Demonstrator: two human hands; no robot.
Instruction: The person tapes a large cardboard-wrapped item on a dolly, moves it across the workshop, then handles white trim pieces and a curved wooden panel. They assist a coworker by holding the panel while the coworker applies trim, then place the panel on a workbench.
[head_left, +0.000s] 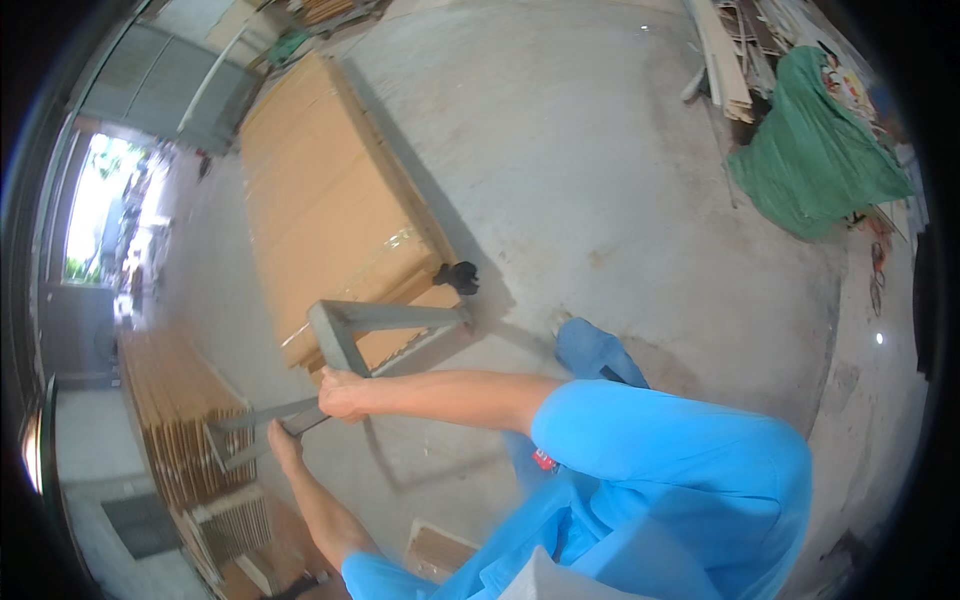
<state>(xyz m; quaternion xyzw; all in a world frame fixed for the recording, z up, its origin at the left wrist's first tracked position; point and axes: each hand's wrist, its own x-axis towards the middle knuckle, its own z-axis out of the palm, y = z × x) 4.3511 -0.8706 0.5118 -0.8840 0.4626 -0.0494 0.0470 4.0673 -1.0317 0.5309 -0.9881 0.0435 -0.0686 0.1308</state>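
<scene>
Both of my hands are closed on a grey metal frame (342,345) with a triangular end and long bars, tilted in front of me. My right hand (343,393) wraps round a bar near the triangular part. Lower and to the left, my left hand (285,440) grips the same frame near its other end (225,445). Just beyond the frame lies a long stack of flat brown cardboard boxes (325,190) on the floor. The upper part of the frame overlaps the near end of this stack in view; whether they touch, I cannot tell. A black bundled thing (458,277) sits at the stack's near right corner.
Several flat cardboard sheets (185,420) stand in a row at the left, with more panels (232,525) below them. A bright doorway (105,210) opens at far left. A green sack (815,150) and long boards (720,60) lie at far right on the grey concrete floor (580,150).
</scene>
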